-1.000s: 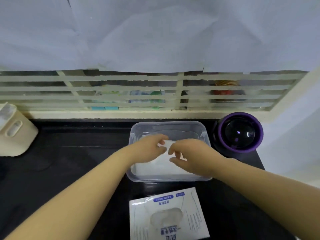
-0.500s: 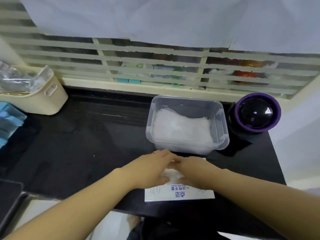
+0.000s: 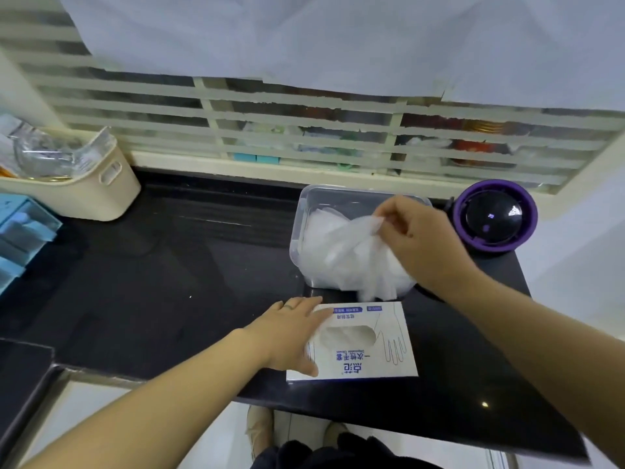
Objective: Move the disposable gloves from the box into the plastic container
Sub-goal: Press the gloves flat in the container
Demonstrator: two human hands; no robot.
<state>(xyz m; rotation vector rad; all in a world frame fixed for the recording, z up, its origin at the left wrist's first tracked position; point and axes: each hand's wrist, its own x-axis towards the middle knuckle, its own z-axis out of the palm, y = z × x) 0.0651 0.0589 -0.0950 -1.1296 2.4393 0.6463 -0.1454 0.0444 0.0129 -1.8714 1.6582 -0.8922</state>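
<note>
A white glove box point(image 3: 368, 346) with blue print lies flat near the counter's front edge, more gloves showing through its oval slot. My left hand point(image 3: 291, 333) rests flat on the box's left side, fingers straight. Behind the box stands a clear plastic container point(image 3: 304, 204) with a heap of translucent gloves inside. My right hand point(image 3: 419, 242) pinches a bunch of disposable gloves point(image 3: 358, 258) and holds it over the container, the loose ends hanging down across the container's front wall.
The black counter point(image 3: 169, 282) ends just in front of the box. A purple-rimmed round device point(image 3: 493, 216) stands right of the container. A cream basket point(image 3: 88, 194) with clear plastic sits at the far left, blue boxes point(image 3: 20, 235) beside it. A slatted window runs behind.
Both hands were on the box half a second ago. My right hand has since lifted a bunch of gloves up and back over the container, while my left hand stayed on the box.
</note>
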